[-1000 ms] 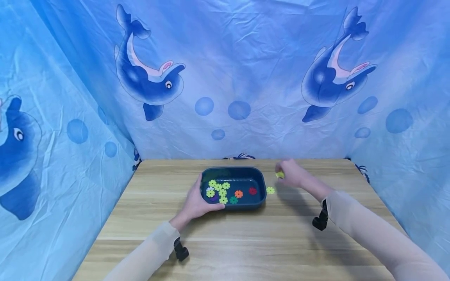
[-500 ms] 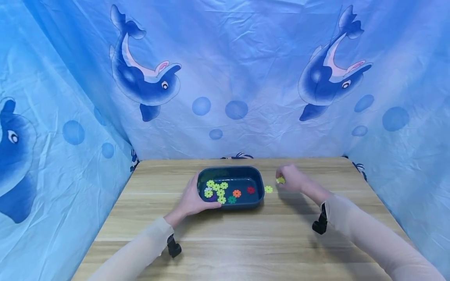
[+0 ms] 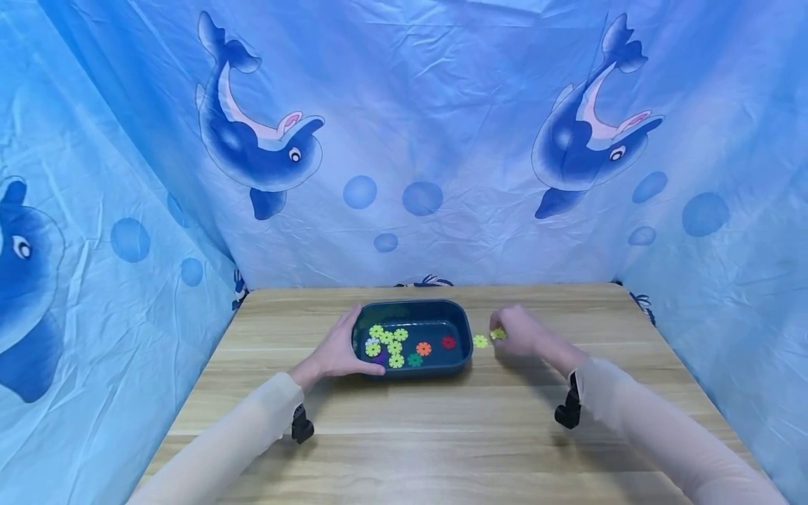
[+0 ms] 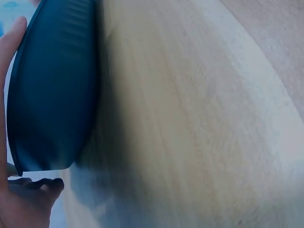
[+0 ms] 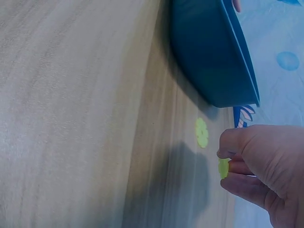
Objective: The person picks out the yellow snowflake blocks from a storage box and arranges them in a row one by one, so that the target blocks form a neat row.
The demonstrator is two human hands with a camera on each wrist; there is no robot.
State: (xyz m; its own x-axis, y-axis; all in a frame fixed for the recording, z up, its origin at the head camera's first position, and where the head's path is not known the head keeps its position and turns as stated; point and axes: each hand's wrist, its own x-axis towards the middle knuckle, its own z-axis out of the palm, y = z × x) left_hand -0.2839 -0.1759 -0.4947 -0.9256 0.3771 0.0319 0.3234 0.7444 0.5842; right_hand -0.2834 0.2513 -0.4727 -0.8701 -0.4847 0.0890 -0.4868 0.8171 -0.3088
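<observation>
My left hand (image 3: 341, 345) grips the left end of a dark blue plastic basin (image 3: 435, 368), thumb along the front rim and fingers around the end. In the left wrist view the thumb lies at the rim of the basin (image 4: 52, 95). My right hand (image 3: 519, 331), right of the basin, pinches a yellow-green snowflake disc (image 5: 223, 168) between thumb and fingertips, low over the table. Another yellow-green snowflake disc (image 3: 480, 341) lies between that hand and the basin. Inside the basin are several yellow-green discs, an orange disc (image 3: 423, 348), a red disc (image 3: 448, 342) and a green disc (image 3: 414, 360).
The wooden table (image 3: 404, 442) runs back to a blue curtain (image 3: 404, 140) printed with dolphins, which also hangs at both sides. A purple disc (image 3: 381, 358) lies partly covered in the basin's left front corner. Black wrist cameras sit at both cuffs.
My right hand has come down and slightly toward the basin with the disc in its fingers. My left thumb has slid left along the basin's front rim. The head view has shifted slightly.
</observation>
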